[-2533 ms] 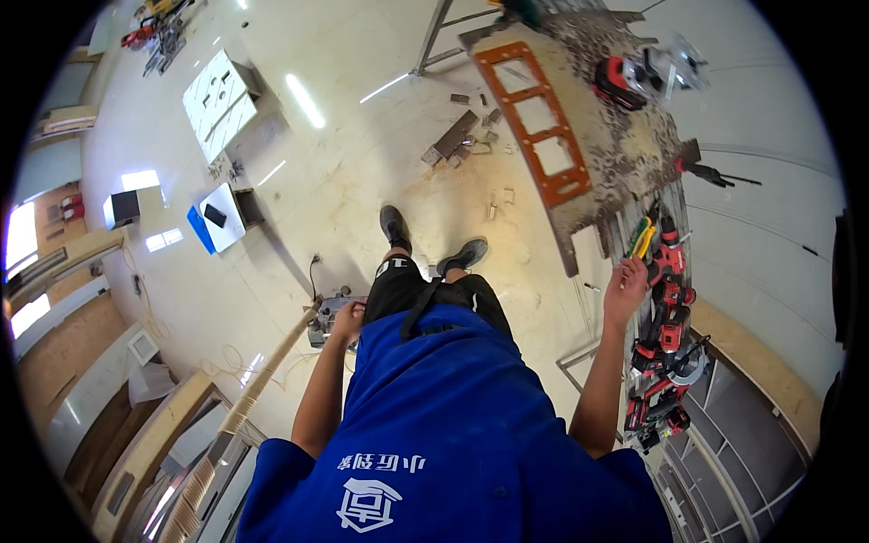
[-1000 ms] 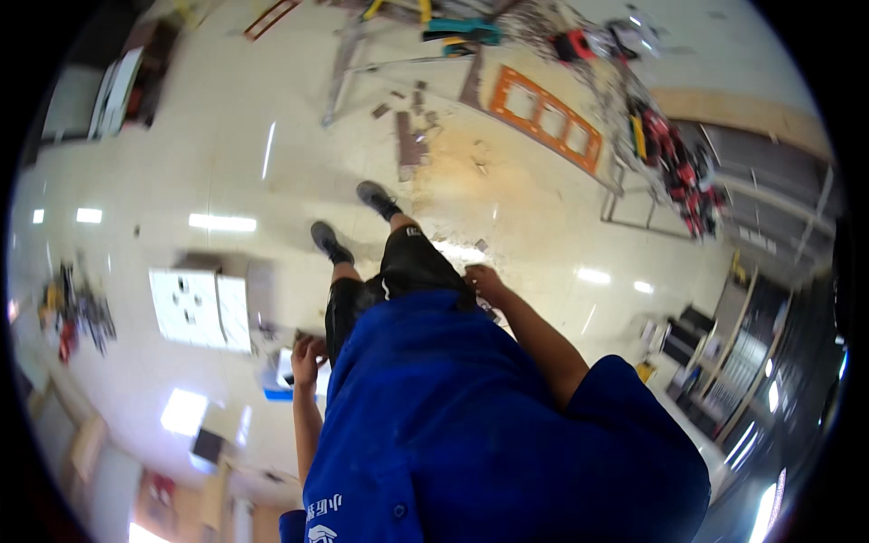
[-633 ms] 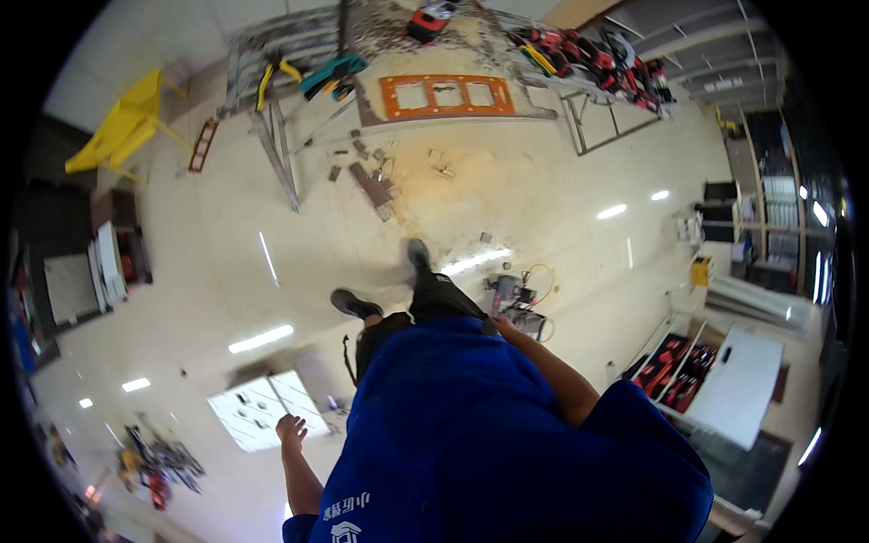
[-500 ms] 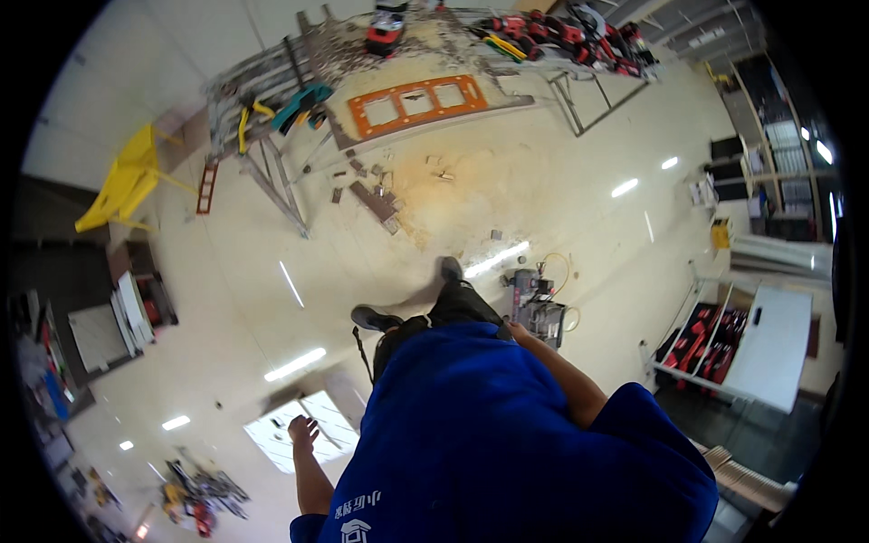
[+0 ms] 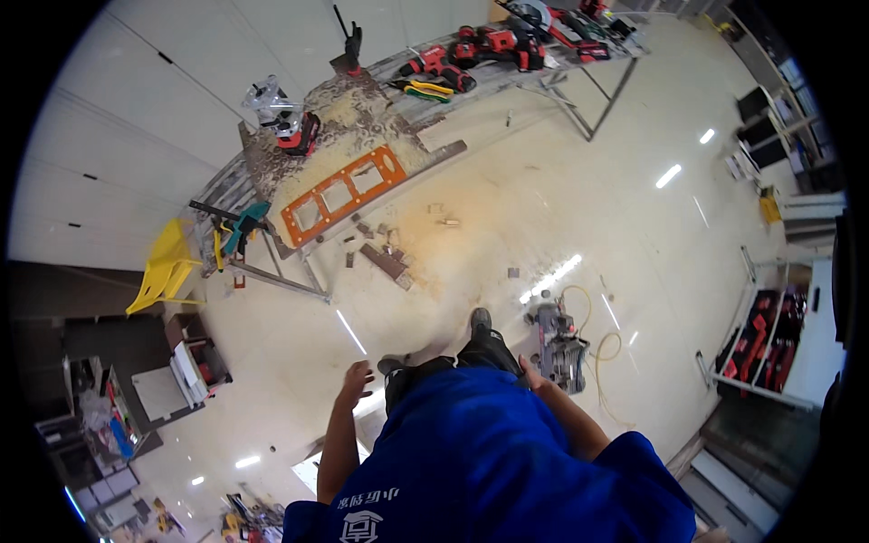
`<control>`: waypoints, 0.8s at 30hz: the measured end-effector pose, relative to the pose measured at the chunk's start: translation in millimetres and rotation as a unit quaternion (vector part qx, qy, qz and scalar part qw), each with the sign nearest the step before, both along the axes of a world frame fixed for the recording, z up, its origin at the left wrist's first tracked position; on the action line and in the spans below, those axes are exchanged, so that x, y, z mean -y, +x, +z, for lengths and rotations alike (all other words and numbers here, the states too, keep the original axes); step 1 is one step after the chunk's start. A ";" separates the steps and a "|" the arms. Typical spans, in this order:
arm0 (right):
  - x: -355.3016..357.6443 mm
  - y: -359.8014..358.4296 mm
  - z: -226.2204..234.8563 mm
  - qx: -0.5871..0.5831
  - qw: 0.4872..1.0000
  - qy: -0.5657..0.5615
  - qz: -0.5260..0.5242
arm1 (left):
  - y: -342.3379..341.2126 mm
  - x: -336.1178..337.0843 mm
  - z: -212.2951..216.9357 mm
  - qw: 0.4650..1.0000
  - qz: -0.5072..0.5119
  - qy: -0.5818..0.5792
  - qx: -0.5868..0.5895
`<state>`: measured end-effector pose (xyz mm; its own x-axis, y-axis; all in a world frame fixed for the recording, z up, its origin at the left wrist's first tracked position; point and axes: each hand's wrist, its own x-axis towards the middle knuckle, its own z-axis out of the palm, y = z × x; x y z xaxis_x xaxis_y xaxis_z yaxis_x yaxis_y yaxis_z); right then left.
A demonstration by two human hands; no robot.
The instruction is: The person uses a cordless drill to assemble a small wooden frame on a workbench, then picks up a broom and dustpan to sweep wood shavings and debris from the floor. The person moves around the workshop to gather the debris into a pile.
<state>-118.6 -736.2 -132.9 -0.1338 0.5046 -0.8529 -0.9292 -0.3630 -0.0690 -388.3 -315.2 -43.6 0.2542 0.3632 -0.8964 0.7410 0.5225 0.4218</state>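
Observation:
My left hand (image 5: 355, 384) hangs in the air beside my body, its fingers loosely bent and apart, holding nothing. Down by my right thigh is my right hand (image 5: 532, 371), fingers stretched out and nothing visible in it. Neither hand touches a tool. Ahead, beyond my feet, an orange template (image 5: 337, 194) with square cut-outs lies on a patterned board (image 5: 262, 167) strewn with sawdust. A trimmer router (image 5: 288, 122) with a red and black battery stands on that board. Right of it on the bench are red cordless drills (image 5: 441, 69) and yellow-green pliers (image 5: 424, 90).
Brown offcuts (image 5: 386, 264) and sawdust litter the floor ahead. A small air compressor (image 5: 558, 339) with a yellow hose (image 5: 608, 348) stands right of my feet. A yellow folding stand (image 5: 166, 267) is at the left; a white-framed tool cart (image 5: 769, 335) is at the far right.
My view has swung left, bringing the router fully into sight. My left hand has come forward and up in the picture; my right hand shows more beside my thigh.

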 end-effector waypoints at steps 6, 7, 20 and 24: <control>-14.5 59.8 -32.4 0.195 0.971 -0.105 0.086 | 62.0 56.7 -32.4 0.968 -0.237 0.081 -0.013; -26.3 69.5 -34.4 0.203 0.966 -0.105 0.123 | 58.9 65.7 -18.4 0.967 -0.229 0.109 -0.024; -135.8 226.9 10.3 0.520 0.829 -0.110 0.174 | 45.8 -31.0 -123.0 0.992 -0.125 -0.001 -0.027; -193.7 341.6 73.4 0.601 0.795 0.003 0.087 | 118.7 -89.1 -85.2 0.993 -0.087 0.065 -0.055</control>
<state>223.0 -542.4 -59.5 0.7070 0.5723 -0.4155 -0.1273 -0.4749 -0.8708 -269.6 -226.1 -128.8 0.2258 0.4376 -0.8703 0.8607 0.3289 0.3887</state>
